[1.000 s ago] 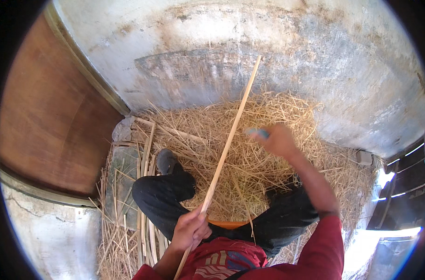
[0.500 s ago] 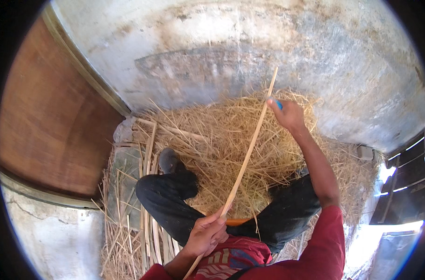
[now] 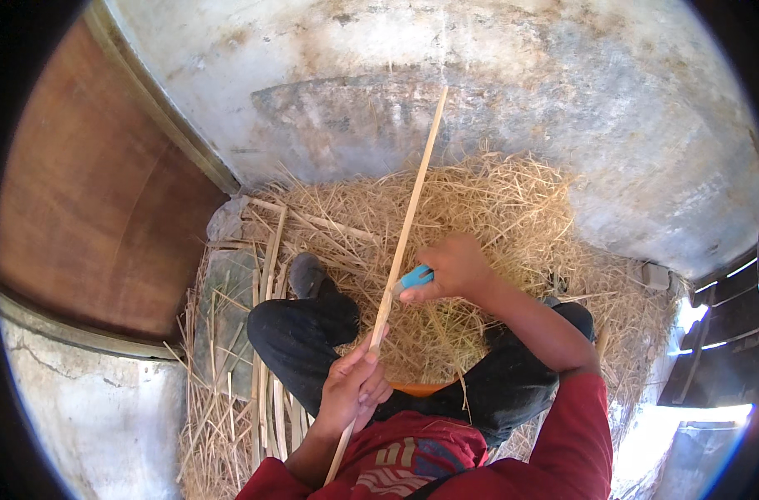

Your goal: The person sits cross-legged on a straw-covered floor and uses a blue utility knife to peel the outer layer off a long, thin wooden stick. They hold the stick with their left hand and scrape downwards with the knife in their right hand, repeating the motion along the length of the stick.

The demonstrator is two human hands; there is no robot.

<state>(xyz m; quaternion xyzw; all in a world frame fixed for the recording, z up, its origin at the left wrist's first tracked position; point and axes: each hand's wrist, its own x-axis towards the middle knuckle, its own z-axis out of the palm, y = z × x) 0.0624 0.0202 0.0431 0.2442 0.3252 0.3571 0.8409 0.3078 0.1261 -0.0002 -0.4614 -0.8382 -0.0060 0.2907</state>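
- While a brown, smooth panel [image 3: 79, 183] fills the far left, a flat grey stone slab [image 3: 225, 317] lies just right of it, with scattered stalks on top.
- Beside the slab, several long, pale, flat wooden-looking strips [image 3: 264, 408] lie loose and roughly side by side; whether these are finished or waiting cannot be told.
- The left hand [image 3: 359, 387] is wrapped around the lower part of a long, narrow, straw-coloured strip [image 3: 417, 192], probably bamboo or wood, gripping it in front of the body.
- That strip slants up and rightward, its far tip against the view of the stained plaster wall [image 3: 563, 125]. It is in one piece; how much of its surface has been dressed, and how much remains, is too fine to tell.
- Right of it, the right hand [image 3: 456, 268] clasps a small blue-handled tool [image 3: 416, 277], likely a knife, its end at the strip; contact is unclear.
- Dry yellow straw [image 3: 513, 200] spreads behind, reaching a small grey block [image 3: 655, 276] at right.
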